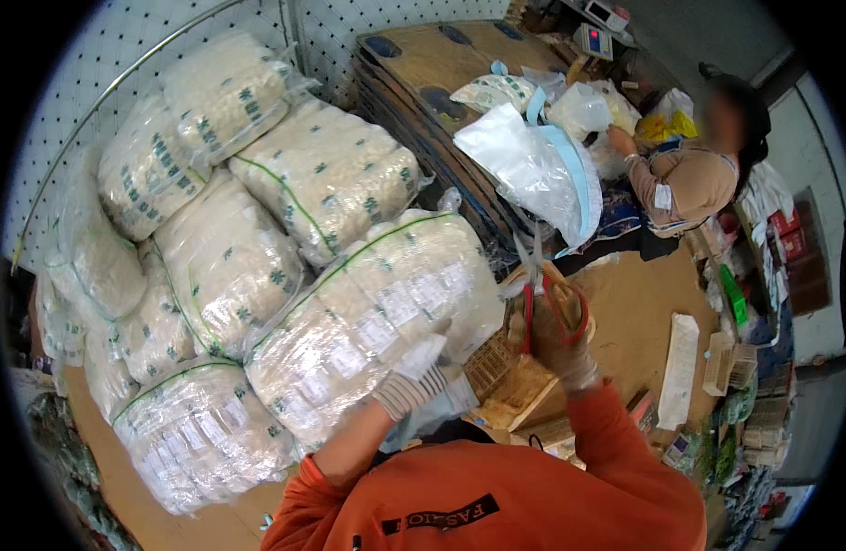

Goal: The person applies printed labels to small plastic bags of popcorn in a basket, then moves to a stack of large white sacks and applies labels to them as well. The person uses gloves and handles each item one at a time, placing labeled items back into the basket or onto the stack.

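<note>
My right hand (568, 360), in a pale work glove, grips a pair of red-handled scissors (528, 317). Their blades point away from me and stand apart. To the left, my left hand (412, 387), in a white glove with a striped cuff, is at the near right edge of a large clear-plastic bale (386, 303) of white packs. A whitish piece at its fingers blurs into the glove, so I cannot make out whether it holds anything. Rows of white labels show through the bale's front, and a green cord runs along its top.
More wrapped bales (327, 174) are piled at the left and behind. Stacked brown boards (423, 73) stand at the far middle. A seated co-worker (694, 184) handles bags beside a white and light-blue sheet (533, 165). A brown crate (492, 363) sits near my right arm.
</note>
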`<act>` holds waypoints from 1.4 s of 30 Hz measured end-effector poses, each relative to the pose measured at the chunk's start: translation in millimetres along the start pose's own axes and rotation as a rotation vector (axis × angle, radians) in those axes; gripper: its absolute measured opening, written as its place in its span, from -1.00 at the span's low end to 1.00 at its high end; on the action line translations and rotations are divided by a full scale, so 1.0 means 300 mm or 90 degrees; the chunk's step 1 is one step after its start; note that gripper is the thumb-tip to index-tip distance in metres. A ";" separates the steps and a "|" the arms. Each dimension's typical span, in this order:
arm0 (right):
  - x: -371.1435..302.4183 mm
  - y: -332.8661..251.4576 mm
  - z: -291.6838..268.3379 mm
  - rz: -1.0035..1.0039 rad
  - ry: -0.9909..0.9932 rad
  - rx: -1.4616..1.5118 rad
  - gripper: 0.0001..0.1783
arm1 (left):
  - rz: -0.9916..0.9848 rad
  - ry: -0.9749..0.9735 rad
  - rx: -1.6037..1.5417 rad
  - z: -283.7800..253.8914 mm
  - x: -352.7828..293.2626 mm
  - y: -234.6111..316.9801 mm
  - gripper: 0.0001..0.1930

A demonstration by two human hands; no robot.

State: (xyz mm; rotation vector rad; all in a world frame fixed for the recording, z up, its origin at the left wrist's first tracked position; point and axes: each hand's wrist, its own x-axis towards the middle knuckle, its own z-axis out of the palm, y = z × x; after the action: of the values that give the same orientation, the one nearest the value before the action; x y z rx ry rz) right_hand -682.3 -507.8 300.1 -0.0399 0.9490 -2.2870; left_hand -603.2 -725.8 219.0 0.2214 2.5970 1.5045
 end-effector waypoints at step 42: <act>0.269 0.202 -0.193 0.107 0.280 0.303 -0.42 | -0.365 -0.017 -0.359 -0.040 0.127 0.052 -0.38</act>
State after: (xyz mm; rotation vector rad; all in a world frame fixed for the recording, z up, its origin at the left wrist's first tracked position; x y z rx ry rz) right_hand -727.2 -550.4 201.5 0.7415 0.5563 -2.3443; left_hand -642.0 -721.0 236.9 -0.5064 1.8551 1.8582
